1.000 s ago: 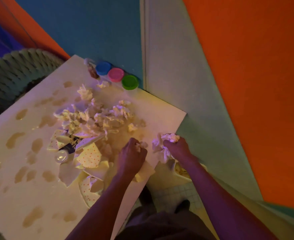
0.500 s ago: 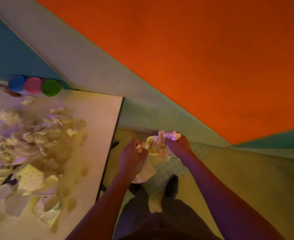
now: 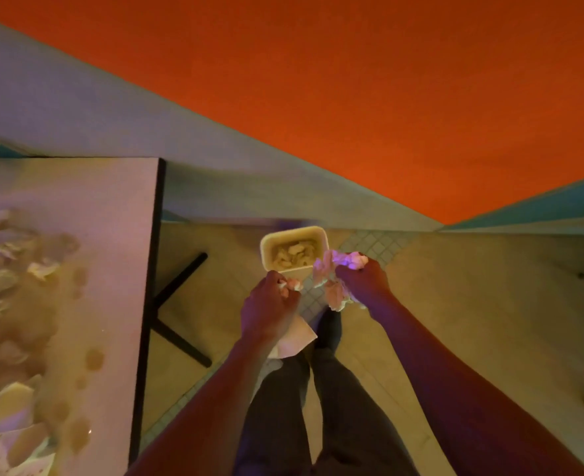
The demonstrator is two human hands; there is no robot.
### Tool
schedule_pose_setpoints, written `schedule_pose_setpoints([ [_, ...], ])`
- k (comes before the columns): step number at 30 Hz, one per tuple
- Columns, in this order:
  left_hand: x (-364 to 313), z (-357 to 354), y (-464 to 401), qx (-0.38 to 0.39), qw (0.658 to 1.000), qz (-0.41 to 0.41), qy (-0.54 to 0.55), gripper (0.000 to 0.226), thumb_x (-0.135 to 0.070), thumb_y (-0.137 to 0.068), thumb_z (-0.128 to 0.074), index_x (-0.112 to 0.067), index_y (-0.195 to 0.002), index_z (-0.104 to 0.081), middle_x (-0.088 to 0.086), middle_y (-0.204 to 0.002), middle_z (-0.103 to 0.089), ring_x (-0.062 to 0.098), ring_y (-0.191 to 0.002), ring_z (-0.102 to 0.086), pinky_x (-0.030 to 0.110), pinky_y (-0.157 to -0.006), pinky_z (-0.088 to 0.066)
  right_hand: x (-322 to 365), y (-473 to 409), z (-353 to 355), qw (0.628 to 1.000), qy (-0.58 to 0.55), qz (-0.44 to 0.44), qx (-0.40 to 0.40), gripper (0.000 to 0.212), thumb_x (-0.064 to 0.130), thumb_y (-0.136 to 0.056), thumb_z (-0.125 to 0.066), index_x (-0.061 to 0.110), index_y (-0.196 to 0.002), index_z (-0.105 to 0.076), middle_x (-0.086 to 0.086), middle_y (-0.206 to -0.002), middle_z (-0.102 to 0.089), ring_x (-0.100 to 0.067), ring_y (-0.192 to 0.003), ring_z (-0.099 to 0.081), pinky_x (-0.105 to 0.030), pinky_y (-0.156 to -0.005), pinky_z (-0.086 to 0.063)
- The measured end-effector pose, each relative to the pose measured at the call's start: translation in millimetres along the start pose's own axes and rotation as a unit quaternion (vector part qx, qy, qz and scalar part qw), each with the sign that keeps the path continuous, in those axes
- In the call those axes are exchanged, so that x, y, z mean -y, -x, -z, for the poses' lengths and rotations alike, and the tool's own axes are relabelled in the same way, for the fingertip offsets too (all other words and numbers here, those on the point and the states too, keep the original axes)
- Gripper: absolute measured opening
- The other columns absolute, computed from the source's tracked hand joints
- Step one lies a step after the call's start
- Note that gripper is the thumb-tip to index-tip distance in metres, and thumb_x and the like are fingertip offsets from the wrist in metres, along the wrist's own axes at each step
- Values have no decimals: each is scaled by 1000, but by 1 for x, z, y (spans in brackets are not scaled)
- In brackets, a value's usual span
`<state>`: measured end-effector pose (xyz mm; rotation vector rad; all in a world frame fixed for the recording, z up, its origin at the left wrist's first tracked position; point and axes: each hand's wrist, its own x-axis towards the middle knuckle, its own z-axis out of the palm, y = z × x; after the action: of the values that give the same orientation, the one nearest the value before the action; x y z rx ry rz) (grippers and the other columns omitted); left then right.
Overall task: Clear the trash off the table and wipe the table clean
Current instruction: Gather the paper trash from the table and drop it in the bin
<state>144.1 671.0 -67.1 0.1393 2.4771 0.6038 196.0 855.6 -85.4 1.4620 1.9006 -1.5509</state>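
Observation:
A small pale trash bin stands on the floor right of the table, with crumpled scraps inside. My left hand grips crumpled paper scraps and a flat paper piece hanging below it, just in front of the bin. My right hand grips a wad of crumpled tissue at the bin's near right corner. The white table at the left carries a heap of crumpled paper and torn plates plus brown spill stains.
The table's dark metal leg and foot stretch across the floor between table and bin. My legs and shoes stand just behind the bin. An orange wall and grey skirting close off the far side.
The view has swung right from the table to the floor. Both hands carried their scraps off the table edge and now hover at the bin, which has come into full view.

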Motion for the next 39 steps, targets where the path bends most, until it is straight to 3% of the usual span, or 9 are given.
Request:
schedule_pose_setpoints([
  [5, 24, -33, -59, 13, 999, -5, -31, 29, -43, -89, -58, -23, -110, -56, 3, -112, -69, 30, -102, -65, 37, -80, -49, -20, -51, -35, 1000, 17, -20, -6, 48, 40, -66, -72, 19, -109, -71, -4, -99, -72, -26, -91, -67, -28, -71, -47],
  [9, 55, -70, -111, 5, 999, -9, -47, 30, -46, -91, -54, -23, -109, -57, 3, -111, -69, 31, -102, -64, 37, -81, -49, -43, -103, -71, 999, 38, -36, -17, 43, 35, -72, -72, 23, -114, -68, -4, -103, -70, -27, -95, -66, -36, -81, -55],
  [12, 81, -101, -152, -5, 999, -16, -46, 29, -45, -89, -55, -23, -109, -56, 4, -108, -68, 33, -99, -65, 40, -81, -52, -59, -145, -100, 998, 62, -15, -11, 36, 34, -76, -69, 21, -109, -68, -4, -97, -69, -27, -89, -64, -30, -72, -48],
  [17, 111, -148, -213, -47, 996, -47, -54, 28, -41, -91, -56, -20, -110, -54, 6, -110, -65, 36, -97, -64, 46, -80, -53, -84, -209, -142, 992, 118, 44, -15, 40, 38, -77, -66, 25, -115, -65, -5, -101, -70, -28, -93, -64, -34, -78, -50],
  [21, 128, -183, -254, -70, 992, -81, -62, 25, -35, -91, -55, -20, -109, -50, 6, -115, -60, 40, -98, -62, 44, -76, -51, -99, -255, -166, 986, 148, 72, -34, 36, 37, -83, -66, 27, -117, -62, -2, -98, -64, -23, -85, -55, -30, -75, -40],
  [25, 132, -209, -289, -115, 987, -108, -42, 26, -32, -87, -59, -21, -109, -51, 4, -114, -59, 37, -98, -62, 44, -75, -52, -110, -296, -186, 981, 155, 104, -42, 35, 37, -82, -67, 28, -116, -63, -4, -109, -68, -30, -103, -63, -30, -78, -41],
  [29, 145, -246, -320, -169, 973, -155, -28, 25, -30, -83, -62, -23, -105, -52, 1, -109, -59, 32, -91, -65, 42, -67, -53, -130, -339, -207, 977, 168, 124, -52, 33, 38, -82, -67, 28, -113, -64, -7, -115, -68, -33, -107, -63, -33, -79, -42],
  [32, 159, -277, -337, -189, 965, -181, -25, 24, -33, -85, -65, -22, -104, -55, 2, -108, -61, 31, -88, -65, 40, -60, -50, -150, -367, -224, 970, 191, 134, -65, 47, 49, -81, -66, 29, -123, -62, -4, -120, -68, -31, -111, -63, -35, -83, -46],
  [39, 193, -320, -360, -114, 978, -160, -72, 31, -39, -88, -60, -22, -112, -51, 3, -115, -58, 33, -95, -62, 47, -70, -52, -184, -411, -252, 971, 190, 146, -3, 58, 62, -73, -59, 24, -116, -62, -2, -107, -71, -25, -99, -67, -39, -84, -54],
])
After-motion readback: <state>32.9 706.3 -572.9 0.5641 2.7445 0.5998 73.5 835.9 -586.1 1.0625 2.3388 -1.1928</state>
